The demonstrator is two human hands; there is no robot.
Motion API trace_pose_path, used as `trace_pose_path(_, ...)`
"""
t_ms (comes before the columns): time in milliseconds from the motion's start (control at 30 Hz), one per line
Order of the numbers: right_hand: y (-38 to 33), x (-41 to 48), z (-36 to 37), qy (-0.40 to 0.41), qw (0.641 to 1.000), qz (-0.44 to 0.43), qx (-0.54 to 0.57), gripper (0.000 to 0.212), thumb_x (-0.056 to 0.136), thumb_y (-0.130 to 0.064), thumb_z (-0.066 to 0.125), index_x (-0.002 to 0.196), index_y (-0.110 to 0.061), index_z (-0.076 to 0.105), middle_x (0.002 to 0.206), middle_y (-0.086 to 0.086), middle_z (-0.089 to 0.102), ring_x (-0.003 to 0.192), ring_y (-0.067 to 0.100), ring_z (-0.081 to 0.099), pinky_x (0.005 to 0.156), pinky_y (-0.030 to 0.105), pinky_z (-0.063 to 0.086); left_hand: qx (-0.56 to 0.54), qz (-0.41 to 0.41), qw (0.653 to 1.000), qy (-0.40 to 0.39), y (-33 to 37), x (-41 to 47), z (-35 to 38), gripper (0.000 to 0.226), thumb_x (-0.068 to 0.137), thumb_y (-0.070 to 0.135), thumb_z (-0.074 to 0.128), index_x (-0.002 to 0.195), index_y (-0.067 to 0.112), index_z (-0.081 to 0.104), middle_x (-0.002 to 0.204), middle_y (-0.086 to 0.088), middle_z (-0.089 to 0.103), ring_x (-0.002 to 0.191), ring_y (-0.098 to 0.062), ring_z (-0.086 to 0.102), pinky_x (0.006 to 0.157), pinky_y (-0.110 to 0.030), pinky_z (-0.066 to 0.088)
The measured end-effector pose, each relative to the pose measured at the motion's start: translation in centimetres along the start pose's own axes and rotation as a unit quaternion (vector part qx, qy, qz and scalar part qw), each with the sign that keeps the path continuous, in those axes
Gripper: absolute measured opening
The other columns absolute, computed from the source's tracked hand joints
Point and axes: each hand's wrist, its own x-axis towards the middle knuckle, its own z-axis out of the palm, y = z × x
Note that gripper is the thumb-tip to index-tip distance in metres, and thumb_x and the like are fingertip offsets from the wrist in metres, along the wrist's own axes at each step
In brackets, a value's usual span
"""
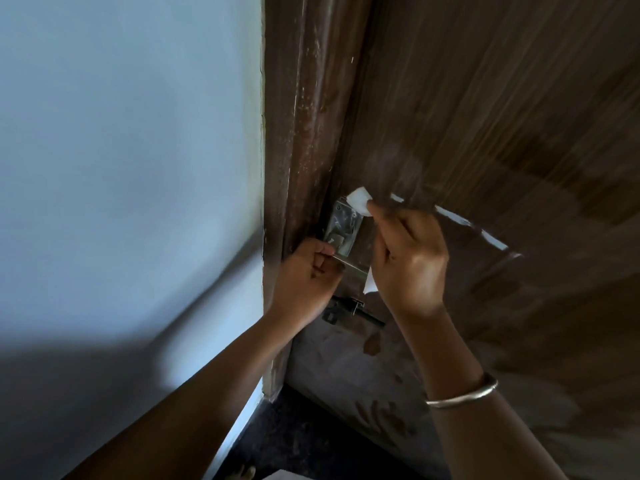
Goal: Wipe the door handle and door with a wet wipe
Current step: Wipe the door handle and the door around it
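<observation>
A dark brown wooden door [485, 116] fills the right side of the head view. A metal lock plate with a handle [341, 225] sits at its left edge. My left hand [304, 275] is closed around the lower part of the metal handle. My right hand [408, 258] presses a white wet wipe [360, 199] against the door just right of the lock plate. One corner of the wipe pokes out above my fingers and another below my palm. A silver bangle circles my right wrist.
A dark sliding bolt [349, 310] is fixed to the door below the handle. The brown door frame [298, 133] meets a pale blue wall [121, 168] on the left. Dark floor [294, 441] lies below. Torn white strips [491, 239] cross the door.
</observation>
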Motion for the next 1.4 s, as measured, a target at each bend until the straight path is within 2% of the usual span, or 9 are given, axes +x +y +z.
trace_pose_path(333,-1.7,2.1,2.6,-0.231,0.961,-0.100,-0.118,0.039,0.085,-0.002,0.037,0.109,0.001,0.067,0.099,0.015,0.068,0.086,0.035,0.060,0.075,0.039,0.055,-0.013,0.005,0.999,-0.031,-1.3,0.0,0.3,0.023,0.071,0.018,0.056,0.094,0.021,0.053,0.072,-0.003,0.063,0.072,-0.022,0.062,0.068,-0.040,0.050)
trace_pose_path(533,-1.5,1.0,0.7,-0.168,0.979,-0.015,-0.112,0.031,0.075,0.014,0.059,0.104,0.009,0.067,0.081,0.021,0.066,0.074,0.038,0.062,0.067,0.037,0.056,-0.008,-0.005,0.999,-0.038,-2.0,0.3,0.2,0.022,0.071,0.028,0.056,0.088,0.039,0.049,0.072,0.002,0.064,0.069,-0.015,0.061,0.070,-0.046,0.052)
trace_pose_path(633,-2.5,1.4,1.7,-0.186,0.973,-0.035,-0.131,0.029,0.080,0.005,0.050,0.104,0.009,0.067,0.085,0.019,0.067,0.076,0.037,0.062,0.071,0.036,0.056,-0.023,0.006,0.999,-0.038,-2.1,0.1,0.4,0.027,0.071,0.022,0.058,0.092,0.038,0.050,0.071,-0.003,0.065,0.070,-0.023,0.064,0.067,-0.049,0.053)
trace_pose_path(733,-2.9,1.8,2.6,-0.241,0.954,-0.054,-0.168,0.026,0.078,-0.007,0.068,0.103,0.001,0.070,0.094,0.013,0.067,0.085,0.033,0.060,0.073,0.032,0.054,-0.026,0.019,0.998,-0.048,-2.5,-0.1,0.4,0.030,0.072,0.021,0.059,0.100,0.029,0.051,0.066,0.003,0.062,0.065,-0.021,0.062,0.064,-0.048,0.051)
trace_pose_path(833,-1.7,1.2,1.6,-0.228,0.962,-0.032,-0.148,0.032,0.085,0.000,0.049,0.113,0.004,0.065,0.094,0.017,0.066,0.086,0.036,0.060,0.076,0.038,0.056,-0.028,0.002,0.998,-0.060,-2.8,0.0,0.1,0.033,0.070,0.025,0.058,0.101,0.033,0.049,0.056,0.013,0.055,0.059,-0.017,0.056,0.061,-0.045,0.049)
trace_pose_path(967,-0.8,-0.2,0.6,-0.132,0.981,-0.035,-0.139,0.030,0.081,0.006,0.052,0.107,0.008,0.066,0.084,0.018,0.066,0.072,0.033,0.061,0.066,0.034,0.055,-0.022,-0.001,0.996,-0.081,-2.5,-0.1,0.1,0.039,0.070,0.024,0.058,0.106,0.033,0.044,0.062,-0.008,0.058,0.061,-0.023,0.056,0.064,-0.049,0.049)
trace_pose_path(1133,-0.8,0.6,2.7,-0.183,0.963,-0.114,-0.161,0.038,0.079,-0.010,0.074,0.113,0.004,0.065,0.100,0.014,0.067,0.082,0.032,0.062,0.065,0.035,0.058,-0.022,0.006,0.996,-0.086,-2.1,-0.6,0.5,0.047,0.073,0.019,0.060,0.115,0.025,0.039,0.068,-0.025,0.059,0.068,-0.039,0.059,0.062,-0.052,0.049)
trace_pose_path(1267,0.9,0.0,1.6,-0.131,0.967,-0.145,-0.164,0.031,0.083,0.002,0.065,0.114,0.003,0.064,0.098,0.017,0.067,0.079,0.033,0.062,0.062,0.035,0.057,-0.015,-0.003,0.995,-0.095,-2.4,-0.8,-0.2,0.048,0.072,0.025,0.060,0.105,0.051,0.038,0.075,-0.023,0.060,0.071,-0.038,0.060,0.064,-0.053,0.051)
trace_pose_path(1400,1.6,-0.2,1.8,-0.124,0.962,-0.169,-0.172,0.034,0.085,0.003,0.062,0.118,0.001,0.063,0.103,0.016,0.067,0.076,0.032,0.060,0.063,0.035,0.055,-0.028,-0.007,0.996,-0.088,-2.4,-0.7,0.1,0.048,0.072,0.023,0.061,0.109,0.043,0.039,0.075,-0.023,0.059,0.066,-0.037,0.058,0.061,-0.055,0.050)
